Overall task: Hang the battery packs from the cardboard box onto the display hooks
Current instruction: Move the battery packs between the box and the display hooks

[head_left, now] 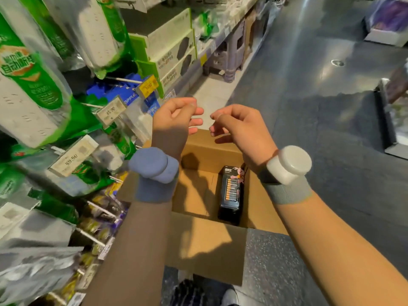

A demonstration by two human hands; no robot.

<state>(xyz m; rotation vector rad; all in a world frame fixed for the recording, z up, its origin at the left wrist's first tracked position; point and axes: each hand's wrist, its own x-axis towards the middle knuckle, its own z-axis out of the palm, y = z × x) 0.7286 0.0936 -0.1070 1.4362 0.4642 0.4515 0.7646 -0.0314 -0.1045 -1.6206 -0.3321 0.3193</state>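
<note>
I am standing in a shop aisle, looking down at both my hands, which I am holding up side by side over an open cardboard box (209, 151). My left hand (176, 117) is hovering with its thumb meeting the forefinger and the other fingers loosely spread. My right hand (238, 127) is mirroring it close by, the fingers curled inward. Nothing is showing in either hand, though the pose suggests a pinch on something very thin, and I cannot tell whether either is holding anything. Directly below, one black battery pack (231, 193) is leaning on its edge against the box's right inner wall, with a small pink tie at its top, probably so it is easy to lift out. To my left, display hooks (123, 80) are jutting out from the shelving, carrying price tags (110, 110) and green-packaged power strips (33, 89). I am keeping the box near them, likely so each reach is short. The pack is waiting to be picked up.
</note>
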